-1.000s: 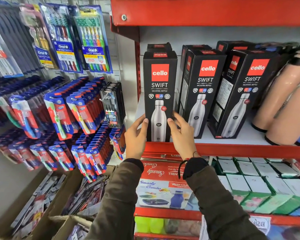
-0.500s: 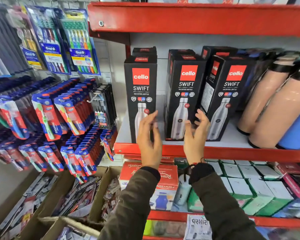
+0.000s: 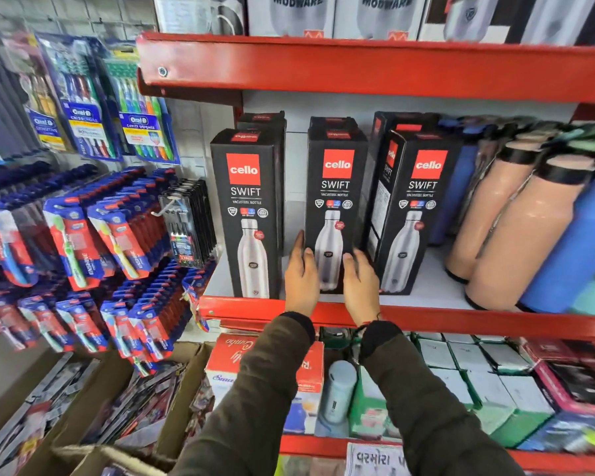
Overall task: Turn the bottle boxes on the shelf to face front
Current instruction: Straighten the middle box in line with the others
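Three black Cello Swift bottle boxes stand in front along the red shelf (image 3: 478, 324), with more boxes behind them. The left box (image 3: 248, 207) faces front. The middle box (image 3: 335, 180) faces front too, and I hold its lower part from both sides: my left hand (image 3: 301, 278) on its left edge, my right hand (image 3: 359, 285) on its right edge. The right box (image 3: 421, 204) is turned slightly, so its left side panel shows. The foot of the middle box is hidden by my hands.
Pink bottles (image 3: 509, 235) and a blue bottle (image 3: 574, 255) lean close against the right box. Toothbrush packs (image 3: 83, 235) hang on the wall to the left. The upper red shelf (image 3: 358, 67) overhangs the boxes. Small cartons (image 3: 461, 383) fill the shelf below.
My hands left the left box, moved right and closed on the sides of the middle box. The middle box now faces front. The view has tilted upward.
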`<state>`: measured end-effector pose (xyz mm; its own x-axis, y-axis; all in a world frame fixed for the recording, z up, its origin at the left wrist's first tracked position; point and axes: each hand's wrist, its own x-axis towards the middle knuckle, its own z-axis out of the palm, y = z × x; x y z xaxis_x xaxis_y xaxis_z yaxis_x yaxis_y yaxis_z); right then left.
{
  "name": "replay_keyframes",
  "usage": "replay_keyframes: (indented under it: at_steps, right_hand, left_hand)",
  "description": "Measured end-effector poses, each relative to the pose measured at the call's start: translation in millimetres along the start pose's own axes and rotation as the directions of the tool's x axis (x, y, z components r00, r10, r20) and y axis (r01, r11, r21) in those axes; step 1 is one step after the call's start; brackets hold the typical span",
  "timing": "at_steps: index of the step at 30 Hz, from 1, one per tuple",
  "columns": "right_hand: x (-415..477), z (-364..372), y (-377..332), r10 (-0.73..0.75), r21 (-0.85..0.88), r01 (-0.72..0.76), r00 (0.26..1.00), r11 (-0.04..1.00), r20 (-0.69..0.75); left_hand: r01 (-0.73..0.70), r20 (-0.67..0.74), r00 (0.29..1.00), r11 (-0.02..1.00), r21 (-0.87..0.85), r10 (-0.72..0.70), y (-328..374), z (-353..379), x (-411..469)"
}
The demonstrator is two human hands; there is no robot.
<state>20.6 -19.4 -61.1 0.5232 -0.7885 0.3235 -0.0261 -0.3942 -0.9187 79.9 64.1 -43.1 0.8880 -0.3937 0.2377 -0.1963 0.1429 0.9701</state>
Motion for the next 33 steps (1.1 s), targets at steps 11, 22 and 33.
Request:
replay_keyframes:
  at_steps: [11, 22, 33]
  right_hand:
    - [-22.6, -15.9, -4.1, -0.051, -0.023, 0.051, 0.999, 0.998, -0.002]
    - [-39.1, -28.8, -7.3, -0.047, -0.014, 0.047, 0.999, 0.999, 0.001]
    - [-36.5, -62.0, -0.7, -0.137, 0.074, 0.150, 0.977, 0.986, -0.161]
  left_hand:
    - [-0.037, -0.019, 0.999, 0.991, 0.132, 0.040, -4.5, -16.6, -21.5]
    - [-0.074, 0.020, 0.997, 0.984, 0.163, 0.072, -0.6, -27.1, -40.6]
    - [-0.196, -0.213, 0.948, 0.962, 0.190, 0.235, 2.4, -10.5, -69.5]
